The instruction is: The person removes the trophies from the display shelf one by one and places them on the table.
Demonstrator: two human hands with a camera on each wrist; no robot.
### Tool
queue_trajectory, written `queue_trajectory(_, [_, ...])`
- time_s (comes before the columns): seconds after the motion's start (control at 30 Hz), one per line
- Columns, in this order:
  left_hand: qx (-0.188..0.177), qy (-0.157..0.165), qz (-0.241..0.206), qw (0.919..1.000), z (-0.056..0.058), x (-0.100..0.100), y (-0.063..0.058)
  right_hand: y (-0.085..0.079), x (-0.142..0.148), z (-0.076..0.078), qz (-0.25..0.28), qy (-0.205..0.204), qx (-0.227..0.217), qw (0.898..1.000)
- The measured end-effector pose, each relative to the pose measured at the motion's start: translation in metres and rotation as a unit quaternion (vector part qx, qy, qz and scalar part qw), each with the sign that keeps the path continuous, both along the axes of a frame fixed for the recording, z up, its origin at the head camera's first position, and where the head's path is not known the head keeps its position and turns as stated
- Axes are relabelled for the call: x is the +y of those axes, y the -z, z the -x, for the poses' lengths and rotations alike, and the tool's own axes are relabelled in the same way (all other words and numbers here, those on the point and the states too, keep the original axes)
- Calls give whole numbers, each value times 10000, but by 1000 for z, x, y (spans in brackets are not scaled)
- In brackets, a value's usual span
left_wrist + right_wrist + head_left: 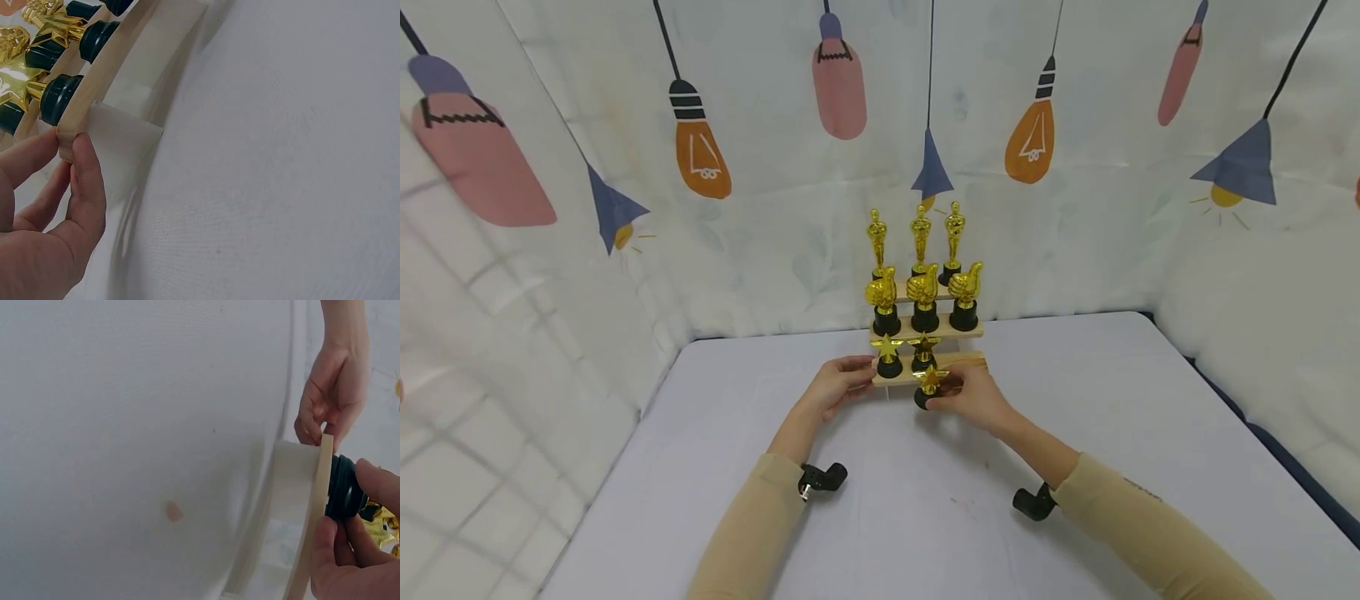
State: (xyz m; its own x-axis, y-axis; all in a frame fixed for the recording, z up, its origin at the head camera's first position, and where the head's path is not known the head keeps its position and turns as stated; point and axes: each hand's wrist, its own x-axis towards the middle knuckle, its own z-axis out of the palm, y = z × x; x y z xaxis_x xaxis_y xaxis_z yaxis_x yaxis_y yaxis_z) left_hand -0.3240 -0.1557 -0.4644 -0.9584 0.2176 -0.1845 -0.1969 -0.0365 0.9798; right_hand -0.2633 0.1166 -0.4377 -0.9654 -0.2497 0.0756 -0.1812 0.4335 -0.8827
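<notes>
A tiered wooden display stand [972, 357] holds gold trophies on black bases. My left hand [838, 385] pinches the left end of its lowest board [94, 94] between thumb and fingers. In my right hand [976, 398] is a gold star trophy [930, 382], gripped by its black base [344, 487] at the front of that board. Two more star trophies [889, 357] stand on the same tier. Thumbs-up trophies [923, 287] fill the middle tier, and gold figure trophies [953, 235] stand on the top one.
The stand is on a white-covered table [880, 517], close to the back wall [775, 250] of white cloth printed with hanging lamps. Whitish, partly see-through supports [125, 128] hold up the lowest board. Black wrist devices [823, 477] are on both forearms.
</notes>
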Motion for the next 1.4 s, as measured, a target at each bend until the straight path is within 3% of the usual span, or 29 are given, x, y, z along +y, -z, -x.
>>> queue_trajectory(0.37, [56,4,-11,10000,1,1,1,9,-20,-1,-61,-85,-324,9994])
queue_trajectory(0.57, [26,-1,-72,10000,1,1,2,14,-31,-1,-357,-88,-472,9982])
queue_trajectory(0.87, [47,51,-38,10000,1,0,2,21,-44,4,-450,-270,-364,9980])
queue_trajectory(1.4, [-53,-19,-77,10000,-1,2,1,25,-60,6,-1177,-323,-235,9922])
